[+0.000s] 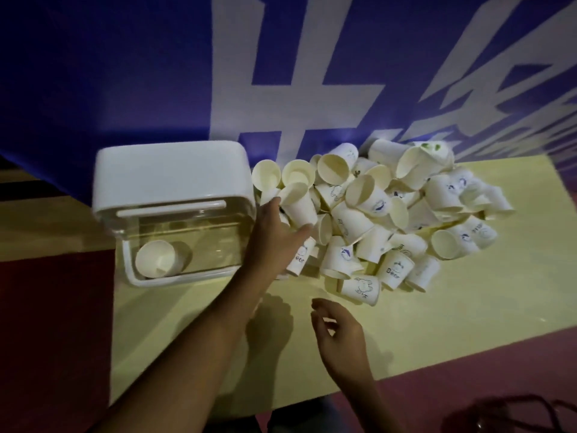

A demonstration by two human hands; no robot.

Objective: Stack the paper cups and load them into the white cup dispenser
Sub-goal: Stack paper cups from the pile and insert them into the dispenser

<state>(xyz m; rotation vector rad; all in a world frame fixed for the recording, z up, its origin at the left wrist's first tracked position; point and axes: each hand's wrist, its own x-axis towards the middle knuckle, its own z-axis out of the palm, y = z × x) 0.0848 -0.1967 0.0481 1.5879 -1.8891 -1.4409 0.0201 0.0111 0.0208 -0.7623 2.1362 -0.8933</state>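
Dozens of paper cups (390,214) lie tumbled in a loose heap on the pale yellow bench (452,314), just beside the white cup dispenser (171,176), as a person works at what looks like the gathering stage of the job. The left hand (274,235) reaches into the heap's near-left edge, fingers straight and spread. Its thumb and forefinger touch either side of one tilted cup (296,204) without curling round it. The right hand (338,329) hovers above the bench nearer the body, fingers loosely apart and holding nothing. Inside the dispenser's clear body a lone cup (156,259) lies on its side (no stack is visible anywhere), so the task appears to be in its early part, with nearly every cup not yet nested. The next move seems to call for the left hand to close on the tilted cup, lift it free without toppling its neighbours, and line it up so another can nest with it. The idle right hand would likely be needed to steady the stack. Behind the bench hangs a blue banner (125,73) with large white characters.
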